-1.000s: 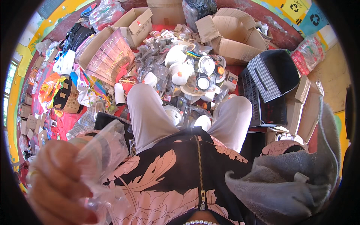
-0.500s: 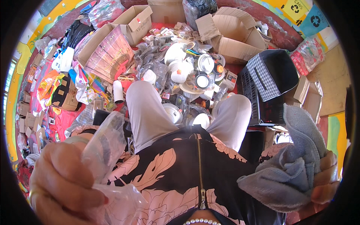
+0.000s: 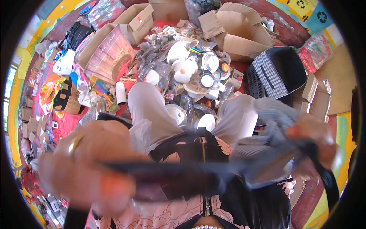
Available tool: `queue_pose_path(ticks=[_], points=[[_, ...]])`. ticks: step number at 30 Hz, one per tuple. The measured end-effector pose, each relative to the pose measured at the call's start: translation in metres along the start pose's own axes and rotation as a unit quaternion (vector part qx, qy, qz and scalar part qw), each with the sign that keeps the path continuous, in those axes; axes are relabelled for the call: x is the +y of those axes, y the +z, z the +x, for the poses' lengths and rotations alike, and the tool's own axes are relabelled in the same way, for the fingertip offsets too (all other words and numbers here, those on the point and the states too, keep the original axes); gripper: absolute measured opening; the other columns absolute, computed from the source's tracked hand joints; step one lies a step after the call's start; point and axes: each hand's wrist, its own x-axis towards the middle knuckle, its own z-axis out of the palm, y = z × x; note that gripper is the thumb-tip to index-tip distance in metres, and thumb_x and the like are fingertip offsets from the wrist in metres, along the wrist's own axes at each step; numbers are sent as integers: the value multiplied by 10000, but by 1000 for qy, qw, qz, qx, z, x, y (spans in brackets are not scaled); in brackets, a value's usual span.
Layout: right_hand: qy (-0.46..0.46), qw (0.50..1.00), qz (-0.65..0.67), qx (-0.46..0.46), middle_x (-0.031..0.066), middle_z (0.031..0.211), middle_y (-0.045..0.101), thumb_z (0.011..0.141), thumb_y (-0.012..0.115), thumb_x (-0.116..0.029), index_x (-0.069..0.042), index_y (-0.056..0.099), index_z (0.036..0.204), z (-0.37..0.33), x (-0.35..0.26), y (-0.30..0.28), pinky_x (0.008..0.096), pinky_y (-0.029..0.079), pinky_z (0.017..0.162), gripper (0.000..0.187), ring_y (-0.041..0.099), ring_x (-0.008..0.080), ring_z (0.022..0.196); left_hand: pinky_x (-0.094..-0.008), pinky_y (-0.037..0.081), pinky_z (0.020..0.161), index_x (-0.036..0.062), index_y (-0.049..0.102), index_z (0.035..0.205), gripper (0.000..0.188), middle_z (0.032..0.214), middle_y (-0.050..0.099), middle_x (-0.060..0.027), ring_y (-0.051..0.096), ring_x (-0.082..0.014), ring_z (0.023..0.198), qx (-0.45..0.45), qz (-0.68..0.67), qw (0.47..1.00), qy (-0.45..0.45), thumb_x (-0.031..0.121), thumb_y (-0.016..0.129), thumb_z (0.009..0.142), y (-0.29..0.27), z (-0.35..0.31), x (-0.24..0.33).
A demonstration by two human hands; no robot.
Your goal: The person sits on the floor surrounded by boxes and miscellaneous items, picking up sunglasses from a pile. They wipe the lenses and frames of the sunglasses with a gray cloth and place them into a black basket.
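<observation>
Left hand (image 3: 89, 168): fingers curled closed around one end of a dark strip (image 3: 179, 177), which looks like a plastic bag or film pulled taut; heavy motion blur, so material cannot be told for certain. A gold ring (image 3: 75, 144) sits on one finger. A crumpled piece of clear plastic (image 3: 142, 133) shows just behind this hand, touching or nearly touching it; which, I cannot tell.

Right hand (image 3: 314, 141): fingers closed on the other end of the dark strip, together with a bunch of grey cloth (image 3: 267, 152). Blurred too; individual fingertips not resolvable.

The strip runs left to right between the two hands, held close to the camera, above the lap. Beneath it: a black and pink floral garment (image 3: 183, 152) with a central zip, and two knees in light grey trousers (image 3: 146, 107) pointing toward the far side.

Farther out, on the floor beyond the knees: a heap of white round lids and fittings (image 3: 190, 68) mixed with clear wrapping. Far left: an open cardboard box (image 3: 137, 21) and a pink printed carton (image 3: 110, 53). Far centre-right: a larger torn cardboard box (image 3: 232, 34). Right: a black basket (image 3: 278, 72) with a checked panel, tipped on its side. Left edge: coloured packaging scattered on a red mat (image 3: 68, 126).
</observation>
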Motion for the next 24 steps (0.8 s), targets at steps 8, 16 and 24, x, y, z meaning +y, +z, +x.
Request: queue_pose_path(ticks=[8, 16, 24], points=[[447, 884, 137, -10, 65, 947, 591, 851, 601, -162, -14, 571, 1029, -60, 88, 35, 275, 425, 809, 234, 547, 137, 885, -186, 344, 440, 7, 555, 942, 116, 748, 527, -14, 436, -39, 479, 47, -134, 874, -465, 18, 519, 832, 33, -47, -76], [575, 756, 305, 66, -10, 831, 529, 904, 532, -330, -55, 577, 941, -114, 122, 47, 224, 344, 731, 281, 445, 83, 789, -196, 357, 514, 52, 525, 959, 289, 730, 448, 28, 412, -43, 568, 46, -366, 757, -540, 321, 419, 944, 44, -92, -159], [557, 732, 377, 111, 50, 916, 598, 844, 627, -210, -22, 574, 903, -127, 137, 51, 261, 483, 756, 204, 588, 137, 807, -167, 332, 448, 77, 533, 903, 223, 700, 451, 46, 419, -16, 548, 12, -359, 802, -478, 299, 515, 921, 52, -109, -176]])
